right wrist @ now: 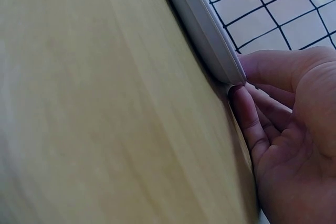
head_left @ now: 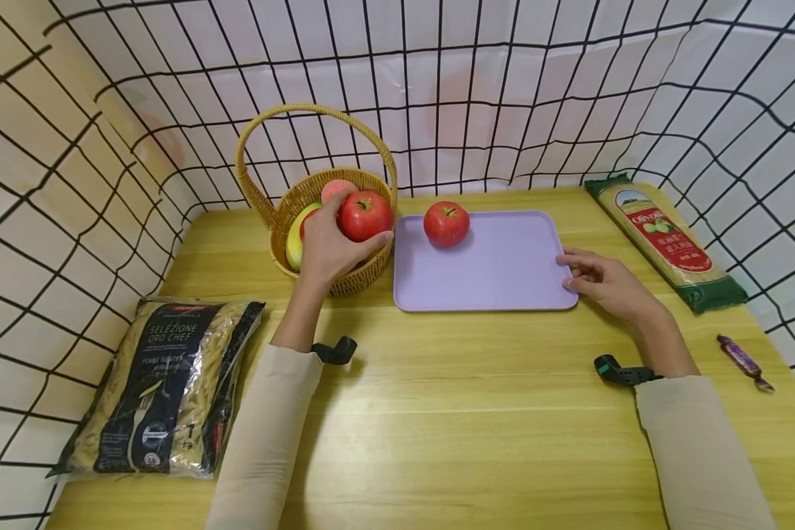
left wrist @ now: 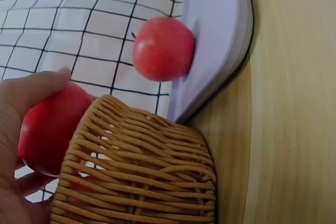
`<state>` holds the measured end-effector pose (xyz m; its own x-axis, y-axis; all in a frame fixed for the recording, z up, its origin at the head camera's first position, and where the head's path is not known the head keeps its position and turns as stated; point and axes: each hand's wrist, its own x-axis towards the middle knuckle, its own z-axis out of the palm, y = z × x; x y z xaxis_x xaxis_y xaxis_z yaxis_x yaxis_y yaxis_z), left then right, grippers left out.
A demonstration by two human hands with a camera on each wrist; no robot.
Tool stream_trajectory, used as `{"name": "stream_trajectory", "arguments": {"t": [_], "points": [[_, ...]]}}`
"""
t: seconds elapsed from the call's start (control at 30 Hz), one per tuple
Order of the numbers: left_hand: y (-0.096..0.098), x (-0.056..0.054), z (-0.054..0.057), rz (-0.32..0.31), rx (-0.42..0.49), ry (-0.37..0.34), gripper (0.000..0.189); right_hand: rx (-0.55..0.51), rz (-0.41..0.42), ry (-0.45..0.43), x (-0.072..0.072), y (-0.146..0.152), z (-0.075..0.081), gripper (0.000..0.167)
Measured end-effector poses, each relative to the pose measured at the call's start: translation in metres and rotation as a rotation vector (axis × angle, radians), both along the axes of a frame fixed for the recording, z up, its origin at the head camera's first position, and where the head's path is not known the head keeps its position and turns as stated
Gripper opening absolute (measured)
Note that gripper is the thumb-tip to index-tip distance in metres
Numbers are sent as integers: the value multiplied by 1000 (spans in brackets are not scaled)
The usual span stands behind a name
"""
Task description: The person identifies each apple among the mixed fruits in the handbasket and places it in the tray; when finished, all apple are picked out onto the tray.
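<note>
My left hand (head_left: 334, 239) grips a red apple (head_left: 366, 216) at the right rim of the wicker basket (head_left: 364, 280), thumb on one side and fingers on the other. Inside the basket sit a yellow fruit (head_left: 295, 239), a pinkish round fruit (head_left: 338, 191) and another red fruit, partly hidden by that hand. A second red apple (head_left: 447, 224) rests on the lilac tray (head_left: 497, 272), near its back left corner. At the tray's right edge, my right hand (head_left: 603, 283) pinches the rim between thumb and fingers, as the right wrist view shows (right wrist: 294, 124).
A bag of penne pasta (head_left: 165, 390) lies at the left of the wooden table. To the right are a long pasta packet (head_left: 665, 239) and a purple wrapped candy (head_left: 745, 362). White sheeting with a black grid (head_left: 477, 110) encloses the back and sides. The basket's tall handle (head_left: 314, 108) arches upward.
</note>
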<state>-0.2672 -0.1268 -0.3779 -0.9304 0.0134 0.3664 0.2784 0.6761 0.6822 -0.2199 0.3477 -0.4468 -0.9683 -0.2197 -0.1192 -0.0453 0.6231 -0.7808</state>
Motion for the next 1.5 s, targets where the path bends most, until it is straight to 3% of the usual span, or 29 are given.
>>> {"name": "stream_trajectory", "arguments": {"t": [0.27,0.57,0.93,1.3,1.5], "points": [[9,8,6,-51,33,35,84,5,-3,5,1,-2,1,50],[31,14,7,-103,-21,47,89,8,-5,4,2,-2,2,49],[72,12,-2,-267,4,12,87,16,2,6,-1,0,-1,50],[122,9,-14,-347,32,-106,90,-17,-1,4,0,1,-2,55],[148,2,-20,-381,54,-197,93,2,-8,-20,-3,2,-4,55]]}}
